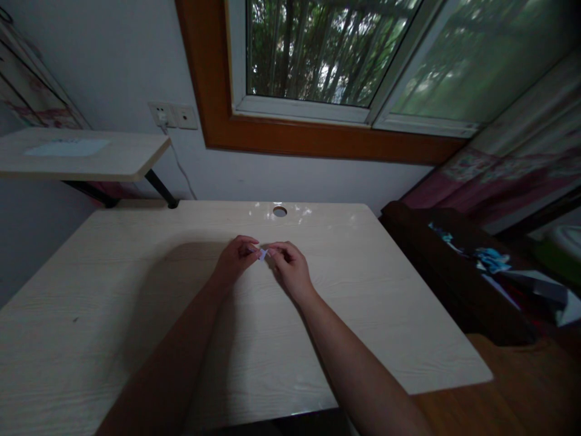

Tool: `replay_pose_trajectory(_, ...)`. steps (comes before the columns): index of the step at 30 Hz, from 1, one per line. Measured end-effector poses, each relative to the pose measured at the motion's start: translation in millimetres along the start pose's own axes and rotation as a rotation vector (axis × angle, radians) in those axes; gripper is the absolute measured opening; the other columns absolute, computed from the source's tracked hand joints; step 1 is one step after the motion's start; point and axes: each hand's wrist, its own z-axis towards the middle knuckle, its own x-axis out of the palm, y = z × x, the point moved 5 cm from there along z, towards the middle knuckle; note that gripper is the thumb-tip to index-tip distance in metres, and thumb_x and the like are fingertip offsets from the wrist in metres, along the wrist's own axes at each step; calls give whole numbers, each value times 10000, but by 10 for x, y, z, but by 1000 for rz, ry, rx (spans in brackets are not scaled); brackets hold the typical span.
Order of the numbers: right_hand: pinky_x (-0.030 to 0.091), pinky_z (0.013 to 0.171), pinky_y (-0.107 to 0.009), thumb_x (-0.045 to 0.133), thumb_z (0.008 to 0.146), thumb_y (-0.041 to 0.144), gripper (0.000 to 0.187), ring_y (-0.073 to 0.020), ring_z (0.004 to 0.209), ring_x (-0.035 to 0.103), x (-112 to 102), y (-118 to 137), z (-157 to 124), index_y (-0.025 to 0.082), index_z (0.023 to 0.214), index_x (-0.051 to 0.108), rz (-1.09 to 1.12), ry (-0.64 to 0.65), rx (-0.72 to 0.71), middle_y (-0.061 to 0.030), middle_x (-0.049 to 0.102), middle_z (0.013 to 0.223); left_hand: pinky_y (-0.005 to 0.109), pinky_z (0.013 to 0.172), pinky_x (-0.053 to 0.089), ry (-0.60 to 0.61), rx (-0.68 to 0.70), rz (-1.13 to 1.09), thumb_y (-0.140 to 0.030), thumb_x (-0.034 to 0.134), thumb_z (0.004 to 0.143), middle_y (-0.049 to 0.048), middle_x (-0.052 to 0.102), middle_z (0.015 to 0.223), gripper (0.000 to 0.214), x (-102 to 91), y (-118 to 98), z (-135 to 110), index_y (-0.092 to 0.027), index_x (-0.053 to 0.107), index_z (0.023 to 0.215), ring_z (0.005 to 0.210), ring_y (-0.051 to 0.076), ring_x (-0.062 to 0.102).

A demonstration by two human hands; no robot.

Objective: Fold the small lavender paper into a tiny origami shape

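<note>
Both arms reach forward over a pale wood-grain desk (272, 339). Between the fingertips is a small, pale lilac-white piece (262, 255), thin like folded paper; its exact kind is too small to make out. My left hand (235, 259) pinches its left side between thumb and fingers. On the other side, my right hand (290, 266) is closed in a pinch at the right edge of the same piece. The fingers hide part of it. Both hands are close together near the middle of the desk.
A raised shelf (154, 151) on black legs stands at the back left, bearing a pale sheet (68, 147). A round cable hole (280, 211) lies near the desk's back edge. Wall sockets (173, 115) hold a plugged-in cable. Dark furniture (436, 260) with cluttered items stands right.
</note>
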Motion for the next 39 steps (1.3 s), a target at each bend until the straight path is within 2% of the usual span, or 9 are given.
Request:
replay_pose_trajectory(3, 476, 655, -281, 689, 852, 336, 192, -142, 697, 546, -8, 94, -1, 257, 1026, 706, -15, -14, -101, -38, 647, 975, 264, 696, 519, -20, -7, -3, -279, 770, 723, -18, 686, 737, 302, -15, -16, 1, -194, 613, 967, 700, 138, 663)
replay_pose_trajectory(7, 506, 699, -299, 686, 856, 281, 132, -175, 844, 593, 43, 211, -22, 264, 981, 726, -46, 76, -193, -65, 650, 1059, 254, 693, 510, -31, 1, -6, -281, 771, 725, -15, 686, 748, 302, -27, -16, 0, -191, 611, 965, 698, 129, 654)
replay_pose_trajectory(15, 527, 778, -345, 661, 882, 269, 109, -199, 940, 620, 61, 261, -41, 278, 955, 741, -53, 100, -202, -69, 672, 1040, 255, 661, 509, -13, 13, 67, -317, 757, 743, -26, 655, 692, 290, -24, 15, -13, -193, 617, 964, 660, 126, 625)
replay_pose_trajectory(20, 521, 814, -348, 670, 876, 281, 88, -197, 921, 638, 48, 267, -37, 264, 923, 742, -38, 91, -203, -61, 692, 985, 252, 676, 511, -27, 21, 123, -307, 743, 757, -7, 678, 729, 182, -12, -85, -50, -189, 650, 860, 683, 130, 635)
replay_pose_trajectory(25, 513, 829, -341, 675, 867, 262, 75, -192, 913, 652, 26, 255, -26, 260, 898, 743, 8, 78, -181, -49, 702, 965, 271, 749, 530, 24, 60, 162, -281, 716, 784, 22, 708, 809, 121, 33, -201, -98, -182, 687, 846, 762, 147, 660)
replay_pose_trajectory(31, 538, 737, -321, 686, 852, 274, 71, -192, 879, 652, 7, 169, -16, 253, 878, 749, 85, 61, -112, -53, 700, 971, 295, 801, 551, 53, 100, 157, -269, 697, 802, 46, 717, 869, 109, 60, -222, -135, -180, 689, 866, 830, 168, 680)
replay_pose_trajectory(39, 538, 604, -297, 701, 838, 329, 93, -152, 706, 626, 30, 145, -25, 252, 852, 752, 193, 68, -57, -41, 695, 947, 309, 802, 564, 35, 126, 228, -266, 724, 783, 46, 737, 879, 132, 63, -191, -139, -202, 702, 896, 822, 176, 698)
